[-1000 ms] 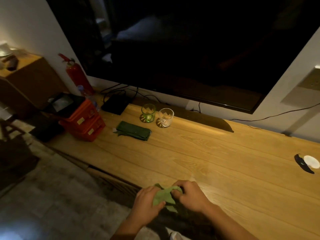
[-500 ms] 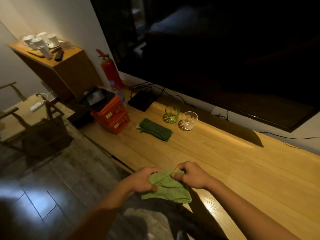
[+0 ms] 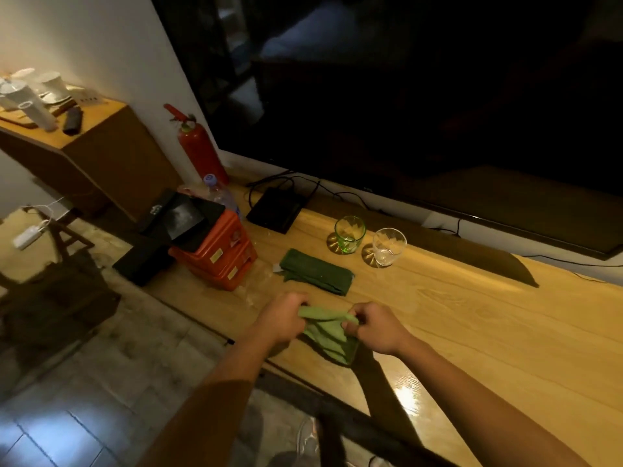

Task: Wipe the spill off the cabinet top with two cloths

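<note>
A light green cloth (image 3: 328, 335) hangs between my two hands just above the wooden cabinet top (image 3: 472, 332), near its front edge. My left hand (image 3: 281, 320) grips the cloth's left end and my right hand (image 3: 374, 328) pinches its right end. A folded dark green cloth (image 3: 315, 271) lies flat on the cabinet a little beyond my hands. A wet, glossy patch (image 3: 256, 284) shows on the wood between the orange box and my left hand.
An orange box (image 3: 219, 251) with a black case on it stands at the cabinet's left end. A green glass (image 3: 349, 233) and a clear glass (image 3: 388, 246) sit behind the dark cloth. A black box (image 3: 274, 210), a red extinguisher (image 3: 200, 151) and a large dark TV (image 3: 421, 112) line the wall.
The view has swung and come closer to the left end of the cabinet. My hands, still holding the light green cloth, have moved forward over the cabinet top toward the dark cloth.
</note>
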Motion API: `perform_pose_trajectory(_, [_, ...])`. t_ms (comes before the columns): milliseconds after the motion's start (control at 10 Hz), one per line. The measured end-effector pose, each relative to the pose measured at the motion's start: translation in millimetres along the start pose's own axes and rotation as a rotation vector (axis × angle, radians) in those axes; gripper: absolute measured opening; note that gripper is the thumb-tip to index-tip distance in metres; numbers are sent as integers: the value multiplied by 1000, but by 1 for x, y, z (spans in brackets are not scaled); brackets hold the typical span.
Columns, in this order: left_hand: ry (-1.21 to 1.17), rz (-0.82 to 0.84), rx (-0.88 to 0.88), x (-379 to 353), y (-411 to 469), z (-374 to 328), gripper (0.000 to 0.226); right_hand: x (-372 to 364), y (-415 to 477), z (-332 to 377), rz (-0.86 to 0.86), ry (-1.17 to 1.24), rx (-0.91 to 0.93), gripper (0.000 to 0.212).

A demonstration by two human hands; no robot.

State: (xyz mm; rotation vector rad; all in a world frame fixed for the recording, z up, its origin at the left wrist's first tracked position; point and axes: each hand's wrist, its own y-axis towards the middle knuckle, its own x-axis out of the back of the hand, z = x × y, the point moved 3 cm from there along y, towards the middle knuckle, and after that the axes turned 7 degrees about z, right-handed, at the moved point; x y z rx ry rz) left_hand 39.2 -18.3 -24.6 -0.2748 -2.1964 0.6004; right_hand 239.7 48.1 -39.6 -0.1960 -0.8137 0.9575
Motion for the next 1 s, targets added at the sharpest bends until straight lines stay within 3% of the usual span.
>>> perform_pose_trajectory(200, [88, -236, -109, 23, 40, 26, 46, -4, 32, 20, -341, -22, -39, 17])
perform_pose_trajectory(300, [198, -229, -146, 4, 41, 55, 47, -37, 40, 15, -314, -59, -91, 24])
perform_pose_trajectory(500, [444, 80, -109, -69, 14, 119, 58, -124, 35, 7, -65, -201, -215, 37])
perform_pose_trajectory(700, [479, 1, -159, -74, 4, 126, 58, -151, 33, 24, -51, -254, -243, 41])
perform_pose_trajectory(1000, [525, -3, -59, -80, -16, 121, 62, -153, 15, 29, 6, -160, -225, 34])
